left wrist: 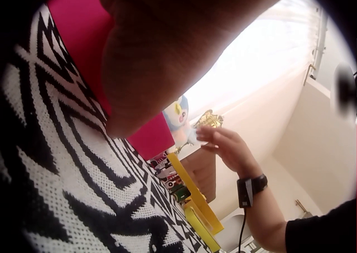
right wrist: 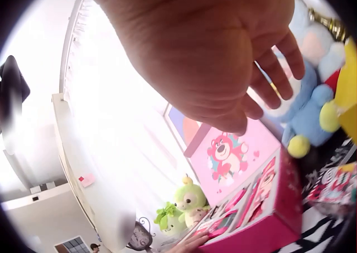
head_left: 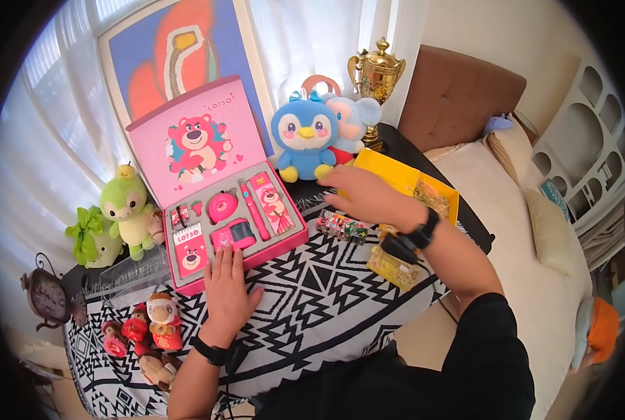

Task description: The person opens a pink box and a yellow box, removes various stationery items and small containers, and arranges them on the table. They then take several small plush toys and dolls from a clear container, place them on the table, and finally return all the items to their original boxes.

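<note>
My left hand [head_left: 230, 297] rests with straight fingers on the front rim of a pink gift box [head_left: 284, 246], fingertips beside a pink pencil sharpener [head_left: 233, 235]. The box lid stands raised, with a bear printed inside it. Grey foam in the box holds a notepad [head_left: 190, 250], a round pink case [head_left: 222, 207], a pink pen [head_left: 255, 212] and a bear-printed pack [head_left: 273, 204]. Held up in the air, my right hand [head_left: 372, 196] has loosely spread fingers and nothing in them. In the head view it overlaps the front of a blue penguin plush [head_left: 305, 136].
An opened yellow box [head_left: 389, 170] lies at the right, near a patterned packet [head_left: 342, 227] and a yellow packet [head_left: 393, 268]. A gold trophy [head_left: 380, 73] stands behind. Green plush toys [head_left: 127, 206] sit at the left, small red-clothed dolls [head_left: 164, 320] in front.
</note>
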Tool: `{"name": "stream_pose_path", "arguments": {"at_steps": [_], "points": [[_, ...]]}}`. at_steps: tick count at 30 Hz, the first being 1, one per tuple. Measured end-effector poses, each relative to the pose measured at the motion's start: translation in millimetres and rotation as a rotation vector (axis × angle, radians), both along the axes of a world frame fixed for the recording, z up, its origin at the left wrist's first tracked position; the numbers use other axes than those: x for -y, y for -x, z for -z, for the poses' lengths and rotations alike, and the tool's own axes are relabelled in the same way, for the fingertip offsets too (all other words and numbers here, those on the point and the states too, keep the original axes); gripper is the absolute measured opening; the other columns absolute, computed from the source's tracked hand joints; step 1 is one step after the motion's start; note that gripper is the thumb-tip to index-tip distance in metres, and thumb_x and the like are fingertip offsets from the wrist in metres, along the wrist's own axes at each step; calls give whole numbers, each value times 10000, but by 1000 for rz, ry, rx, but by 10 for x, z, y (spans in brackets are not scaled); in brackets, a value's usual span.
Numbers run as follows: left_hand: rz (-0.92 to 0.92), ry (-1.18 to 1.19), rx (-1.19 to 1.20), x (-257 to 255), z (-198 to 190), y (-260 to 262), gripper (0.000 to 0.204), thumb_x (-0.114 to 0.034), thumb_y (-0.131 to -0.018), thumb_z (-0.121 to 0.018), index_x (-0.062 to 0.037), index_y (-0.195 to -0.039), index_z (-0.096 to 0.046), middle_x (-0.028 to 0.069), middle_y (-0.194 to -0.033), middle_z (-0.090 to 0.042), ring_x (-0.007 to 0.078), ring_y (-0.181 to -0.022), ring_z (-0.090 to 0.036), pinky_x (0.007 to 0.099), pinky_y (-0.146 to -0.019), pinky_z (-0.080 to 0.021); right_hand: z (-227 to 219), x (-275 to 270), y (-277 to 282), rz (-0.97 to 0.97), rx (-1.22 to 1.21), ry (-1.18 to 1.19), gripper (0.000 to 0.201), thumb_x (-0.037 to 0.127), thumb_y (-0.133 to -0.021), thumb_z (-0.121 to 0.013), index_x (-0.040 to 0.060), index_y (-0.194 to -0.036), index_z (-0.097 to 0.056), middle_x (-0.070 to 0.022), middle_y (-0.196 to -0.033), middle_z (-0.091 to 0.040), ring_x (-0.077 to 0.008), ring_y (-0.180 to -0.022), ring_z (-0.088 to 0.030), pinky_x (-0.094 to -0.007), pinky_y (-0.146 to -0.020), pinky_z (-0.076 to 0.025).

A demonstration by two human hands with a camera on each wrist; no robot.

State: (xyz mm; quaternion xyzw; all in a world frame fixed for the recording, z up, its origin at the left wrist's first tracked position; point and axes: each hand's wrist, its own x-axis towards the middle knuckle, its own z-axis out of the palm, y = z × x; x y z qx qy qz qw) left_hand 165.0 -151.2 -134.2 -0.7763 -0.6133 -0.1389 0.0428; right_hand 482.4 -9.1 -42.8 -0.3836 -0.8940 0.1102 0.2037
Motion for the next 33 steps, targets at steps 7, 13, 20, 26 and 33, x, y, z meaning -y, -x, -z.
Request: {"name": "stream_pose_path", "arguments": {"at_steps": [7,13,20,26,33], "points": [[4,5,-10,-4,2,-4,977,-300,-743,-839,34,-1517,-346,249,-1569,-368,407,-1464,-347,576,-1183,-264,325,924,-1136,335,222,72,338,258,-876,-730,19,-1113,-705,-180,-1041,-663,-370,-1025,-633,-467,-896,-512],[12,12,4,-15,-13,-45,897,-284,-773,-814,36,-1496,-391,252,-1555,-386,421,-1466,-340,591,-1192,-247,637,1599,-1006,436,231,149,540,361,-772,-821,15,-1162,-678,-169,-1020,-627,-354,-1004,-620,-444,-867,-512],[246,-66,136,-47,-110,-596,702,-155,-767,-795,32,-1384,-515,267,-1486,-451,468,-1422,-381,558,-1183,-298,876,1570,-836,495,227,108,678,403,-835,-771,30,-1364,-574,-200,-1169,-580,-353,-1124,-563,-446,-922,-473],[481,72,209,-214,-197,-1186,617,-160,-805,-786,15,-1349,-552,256,-1466,-474,458,-1393,-423,519,-1154,-360,945,1601,-890,431,132,52,657,343,-815,-781,52,-1364,-567,-218,-1213,-570,-390,-1094,-575,-472,-942,-487],[561,73,221,-689,-292,-1591,589,-131,-804,-782,29,-1324,-557,268,-1418,-496,461,-1326,-481,503,-1115,-412,380,1344,-1579,523,77,-140,634,325,-776,-799,61,-1319,-604,-213,-1221,-599,-386,-1109,-596,-457,-961,-504]]}}
